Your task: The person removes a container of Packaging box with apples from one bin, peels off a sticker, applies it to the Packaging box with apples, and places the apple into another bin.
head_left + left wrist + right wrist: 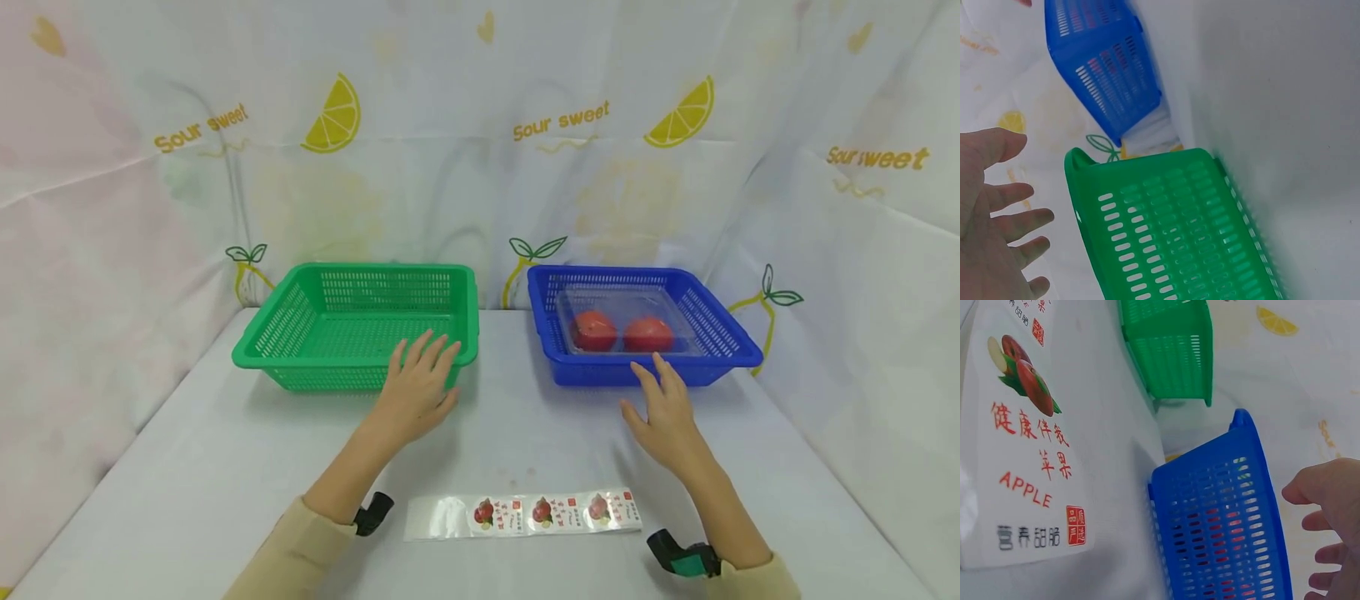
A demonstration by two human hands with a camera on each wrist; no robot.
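My left hand [417, 390] hovers by the front right corner of the green basket [360, 362], fingers spread and holding nothing. In the left wrist view its fingers stand apart from the basket's rim. My right hand [662, 412] reaches toward the front edge of the blue basket [637, 372], with its fingers extended and nothing in them. Inside the blue basket lies a clear plastic box [630, 298] with two red apples [595, 331]. No items show in the green basket.
A strip of apple stickers [525, 514] lies flat on the white table [180, 483] near the front, between my forearms. Three printed labels show on it. A patterned cloth [435, 192] hangs behind the baskets and at both sides.
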